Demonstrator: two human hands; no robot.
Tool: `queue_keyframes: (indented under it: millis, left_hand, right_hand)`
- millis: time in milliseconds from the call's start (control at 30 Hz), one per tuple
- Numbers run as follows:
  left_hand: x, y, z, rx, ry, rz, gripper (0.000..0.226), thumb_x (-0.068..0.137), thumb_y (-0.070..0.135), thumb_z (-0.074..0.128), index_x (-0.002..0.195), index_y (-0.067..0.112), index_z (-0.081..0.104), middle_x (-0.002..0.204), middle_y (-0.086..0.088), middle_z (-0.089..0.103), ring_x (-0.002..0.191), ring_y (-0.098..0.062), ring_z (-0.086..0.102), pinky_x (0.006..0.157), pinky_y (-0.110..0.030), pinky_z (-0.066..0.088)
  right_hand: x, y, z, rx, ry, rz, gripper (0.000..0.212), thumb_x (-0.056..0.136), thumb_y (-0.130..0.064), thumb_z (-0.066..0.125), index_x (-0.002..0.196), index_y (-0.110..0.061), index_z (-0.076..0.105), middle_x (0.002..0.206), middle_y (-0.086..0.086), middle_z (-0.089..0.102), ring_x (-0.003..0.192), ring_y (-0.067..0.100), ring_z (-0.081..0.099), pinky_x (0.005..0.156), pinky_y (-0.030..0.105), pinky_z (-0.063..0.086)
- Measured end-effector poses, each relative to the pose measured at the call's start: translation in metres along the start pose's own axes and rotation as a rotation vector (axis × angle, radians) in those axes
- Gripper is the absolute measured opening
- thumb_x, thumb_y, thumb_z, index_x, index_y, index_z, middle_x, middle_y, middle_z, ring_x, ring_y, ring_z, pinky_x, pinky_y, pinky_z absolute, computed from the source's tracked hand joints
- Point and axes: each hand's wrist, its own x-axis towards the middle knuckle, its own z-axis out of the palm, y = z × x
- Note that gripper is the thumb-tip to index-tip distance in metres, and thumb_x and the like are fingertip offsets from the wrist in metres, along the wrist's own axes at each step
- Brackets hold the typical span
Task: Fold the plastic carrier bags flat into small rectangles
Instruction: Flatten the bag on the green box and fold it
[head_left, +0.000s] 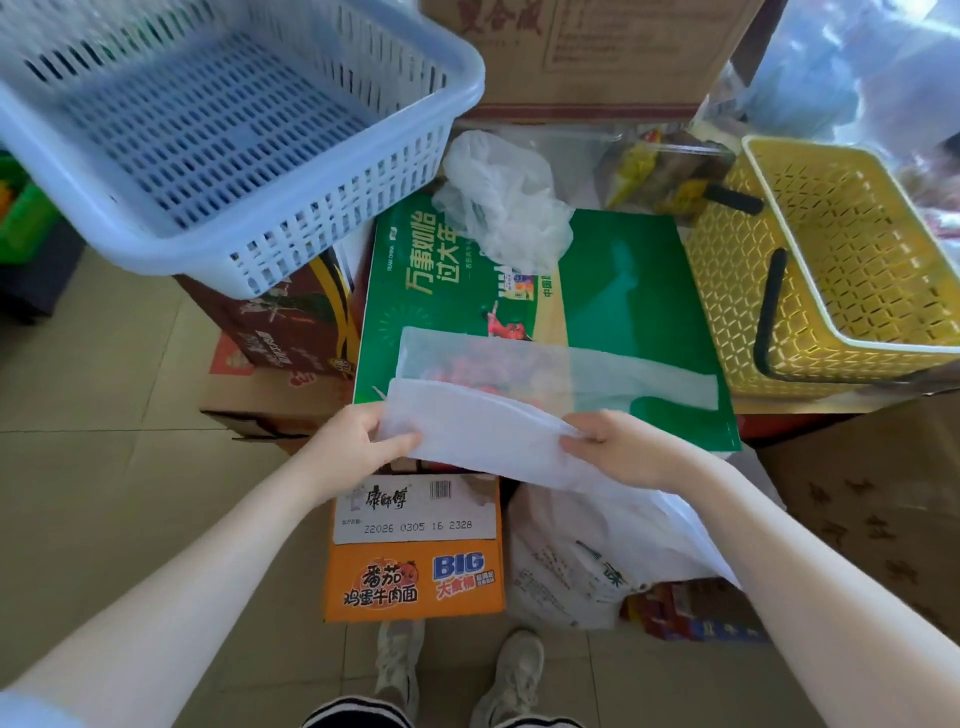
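Both grips are pinching the white carrier bag (483, 436): the left hand (358, 441) at its left edge, the right hand (618, 447) at its right. The bag is lying partly across the green box (623, 312), a crumpled bag (509, 202) sitting behind, between the blue basket (234, 130) and yellow basket (841, 260).

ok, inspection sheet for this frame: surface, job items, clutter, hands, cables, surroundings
Surface: green printed box used as worktop.
Job's things: white bag part-folded, far edge on the box; crumpled bag further back, unfolded.
Clutter: blue basket, yellow basket, orange noodle carton, printed bags on the floor.
Hands: left hand and right hand pinch the bag's near edge.
Cables: nothing seen.
Surroundings: tiled floor, stacked cardboard boxes.
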Motion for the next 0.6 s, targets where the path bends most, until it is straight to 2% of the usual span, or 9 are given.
queue_keyframes:
  millis: [67, 133, 200, 267, 300, 400, 533, 600]
  left_hand:
    - [0.009, 0.001, 0.003, 0.002, 0.047, -0.019, 0.012, 0.093, 0.023, 0.052, 0.099, 0.03, 0.06, 0.098, 0.019, 0.064, 0.091, 0.003, 0.059, 0.083, -0.023, 0.045]
    - [0.019, 0.002, 0.006, 0.1, 0.127, -0.029, 0.016, 0.097, 0.026, 0.043, 0.103, 0.023, 0.057, 0.093, 0.013, 0.062, 0.083, 0.003, 0.056, 0.071, -0.018, 0.044]
    - [0.03, 0.003, 0.01, 0.249, 0.229, -0.031, 0.026, 0.099, 0.027, 0.037, 0.109, 0.014, 0.057, 0.091, 0.002, 0.061, 0.077, -0.008, 0.057, 0.061, -0.022, 0.04]
    - [0.041, 0.001, 0.014, 0.411, 0.299, -0.025, 0.035, 0.099, 0.028, 0.032, 0.118, 0.007, 0.054, 0.091, -0.01, 0.062, 0.081, -0.025, 0.057, 0.063, -0.03, 0.039]
    - [0.046, 0.0, 0.015, 0.491, 0.324, -0.031, 0.036, 0.099, 0.028, 0.031, 0.118, 0.007, 0.052, 0.084, -0.011, 0.059, 0.078, -0.03, 0.055, 0.061, -0.033, 0.039]
    - [0.059, 0.0, 0.016, 0.669, 0.395, -0.047, 0.032, 0.1, 0.029, 0.027, 0.115, 0.01, 0.048, 0.066, -0.006, 0.047, 0.064, -0.028, 0.047, 0.054, -0.034, 0.039]
    - [0.07, 0.003, 0.015, 0.819, 0.462, -0.121, 0.028, 0.099, 0.029, 0.032, 0.113, 0.008, 0.044, 0.073, -0.012, 0.053, 0.064, -0.031, 0.052, 0.051, -0.033, 0.035]
    - [0.073, 0.003, 0.015, 0.896, 0.517, -0.093, 0.036, 0.092, 0.025, 0.05, 0.12, 0.005, 0.043, 0.095, -0.016, 0.06, 0.073, -0.034, 0.057, 0.054, -0.036, 0.041]
  right_hand:
    - [0.006, -0.001, -0.01, 0.051, 0.017, 0.013, 0.025, 0.096, -0.025, 0.047, 0.078, -0.009, 0.054, 0.077, 0.003, 0.058, 0.075, 0.024, 0.053, 0.067, 0.032, 0.038]
    - [0.017, 0.0, -0.018, 0.023, 0.062, 0.015, 0.028, 0.095, -0.022, 0.048, 0.069, -0.013, 0.046, 0.066, -0.002, 0.047, 0.067, 0.019, 0.045, 0.06, 0.031, 0.031]
    - [0.033, 0.002, -0.025, -0.099, 0.115, -0.006, 0.025, 0.094, -0.018, 0.048, 0.07, -0.013, 0.045, 0.066, -0.001, 0.044, 0.072, 0.023, 0.046, 0.061, 0.032, 0.03]
    - [0.05, 0.006, -0.028, -0.239, 0.135, -0.028, 0.022, 0.095, -0.018, 0.044, 0.074, -0.013, 0.045, 0.076, 0.003, 0.047, 0.083, 0.027, 0.051, 0.067, 0.033, 0.036]
    - [0.059, 0.007, -0.028, -0.291, 0.137, -0.025, 0.02, 0.096, -0.018, 0.041, 0.079, -0.012, 0.045, 0.081, 0.004, 0.048, 0.087, 0.028, 0.053, 0.07, 0.034, 0.038]
    - [0.077, 0.003, -0.031, -0.374, 0.181, 0.023, 0.021, 0.1, -0.022, 0.032, 0.095, -0.01, 0.048, 0.085, 0.007, 0.046, 0.078, 0.028, 0.047, 0.064, 0.033, 0.034]
    - [0.096, 0.001, -0.033, -0.433, 0.215, 0.083, 0.028, 0.1, -0.026, 0.029, 0.105, -0.008, 0.05, 0.086, 0.012, 0.05, 0.074, 0.028, 0.042, 0.061, 0.031, 0.033]
    - [0.104, 0.001, -0.03, -0.45, 0.191, 0.097, 0.029, 0.1, -0.028, 0.029, 0.104, -0.011, 0.052, 0.089, 0.012, 0.052, 0.075, 0.027, 0.043, 0.06, 0.03, 0.032]
